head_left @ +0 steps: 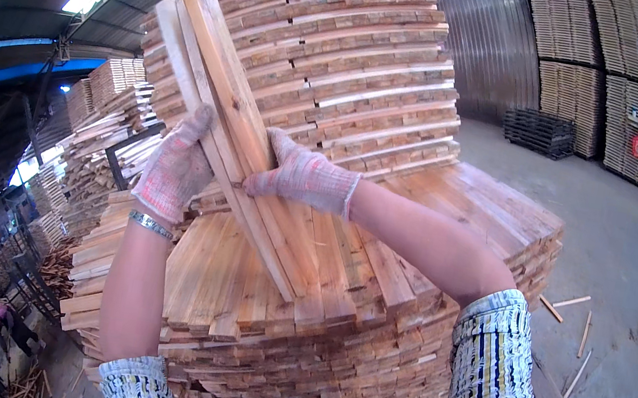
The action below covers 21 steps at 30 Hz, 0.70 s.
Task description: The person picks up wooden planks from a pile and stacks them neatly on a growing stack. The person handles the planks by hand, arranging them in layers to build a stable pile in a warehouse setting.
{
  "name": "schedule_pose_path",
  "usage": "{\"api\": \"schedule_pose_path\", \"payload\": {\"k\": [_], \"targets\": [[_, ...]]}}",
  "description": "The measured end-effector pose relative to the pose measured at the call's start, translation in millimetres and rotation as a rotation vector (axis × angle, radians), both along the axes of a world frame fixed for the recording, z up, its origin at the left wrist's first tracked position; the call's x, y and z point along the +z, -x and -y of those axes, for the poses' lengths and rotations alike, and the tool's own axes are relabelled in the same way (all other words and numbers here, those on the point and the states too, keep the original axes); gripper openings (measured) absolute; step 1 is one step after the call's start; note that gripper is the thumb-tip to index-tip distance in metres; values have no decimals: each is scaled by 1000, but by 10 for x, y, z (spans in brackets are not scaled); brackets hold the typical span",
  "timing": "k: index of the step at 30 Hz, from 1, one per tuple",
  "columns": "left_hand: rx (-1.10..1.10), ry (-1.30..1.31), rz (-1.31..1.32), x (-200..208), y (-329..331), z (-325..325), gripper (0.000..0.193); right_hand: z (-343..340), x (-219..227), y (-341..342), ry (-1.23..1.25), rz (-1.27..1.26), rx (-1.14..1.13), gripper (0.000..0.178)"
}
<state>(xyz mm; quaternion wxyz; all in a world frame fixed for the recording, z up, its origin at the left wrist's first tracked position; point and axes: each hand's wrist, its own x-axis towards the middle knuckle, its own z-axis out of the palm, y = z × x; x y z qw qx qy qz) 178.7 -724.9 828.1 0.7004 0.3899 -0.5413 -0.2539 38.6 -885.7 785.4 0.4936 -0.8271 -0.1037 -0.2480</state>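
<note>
Between my two gloved hands, several long wooden boards (228,87) stand tilted, their far ends raised toward the upper left. My left hand (177,164) grips their left side, fingers wrapped round the edge. From the right, my right hand (302,175) closes on the same boards, its thumb on the upper edge. The boards' lower ends reach down to the top layer of a waist-high board stack (211,286); whether they touch it I cannot tell. Both gloves are pale knit with reddish marks.
A taller stack of boards (356,79) rises right behind the near one. Loose lumber piles (93,136) stand at the left. Dark pallets (539,133) sit on the concrete floor at the right, before tall wood stacks (631,125). Thin offcuts (585,335) lie on the floor.
</note>
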Motion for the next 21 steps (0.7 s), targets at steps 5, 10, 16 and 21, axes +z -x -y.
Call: {"api": "schedule_pose_path", "payload": {"k": [5,10,16,21], "targets": [[274,-43,33,-129,16,306,57,178,-35,-29,43,-57,-56,90],[527,-31,229,517,23,266,35,675,421,268,232,-34,-144,69],[680,-138,544,603,-667,326,57,1942,195,658,868,-136,-464,70],[885,-646,1444,-290,-1151,995,80,2424,-580,892,974,-653,-382,52]]}}
